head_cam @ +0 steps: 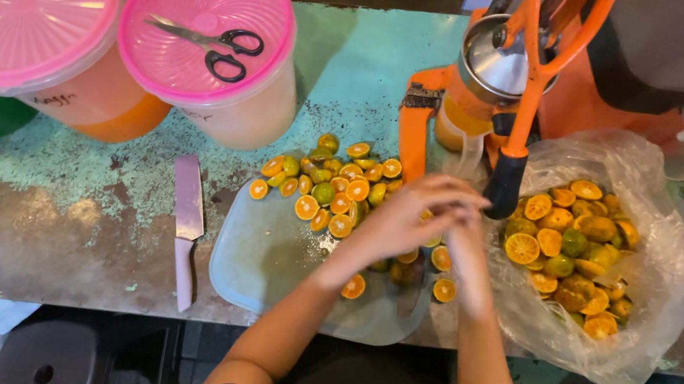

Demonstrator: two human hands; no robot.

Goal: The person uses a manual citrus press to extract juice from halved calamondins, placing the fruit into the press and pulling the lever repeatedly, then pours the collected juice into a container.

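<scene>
Both hands meet over the far edge of a pale translucent cutting board (276,255). The left hand (406,221) is curled, its fingers folded toward the right hand (465,240), which presses in against it from the right. The two are touching, fingers overlapping; whether they pinch a piece of fruit between them cannot be told, since the knuckles hide the gap.

The halved small oranges (334,186), green-skinned with orange flesh, lie in a loose heap just to the left of the left hand and beyond it, spilling from the board onto the worn turquoise counter (85,177). A few more halves sit right under and just near of the hands on the board.

Just to the right of the right hand, a clear plastic bag (653,272) lies open, holding squeezed fruit halves (573,249). Directly beyond the hands stands an orange lever juicer (510,72), its black-tipped handle (506,182) hanging down almost to the fingertips.

Well to the left of the hands a pink knife (188,226) lies on the counter beside the board. Farther left and beyond stand two tubs with pink lids (21,9), and black-handled scissors (214,46) rest on the nearer lid.
</scene>
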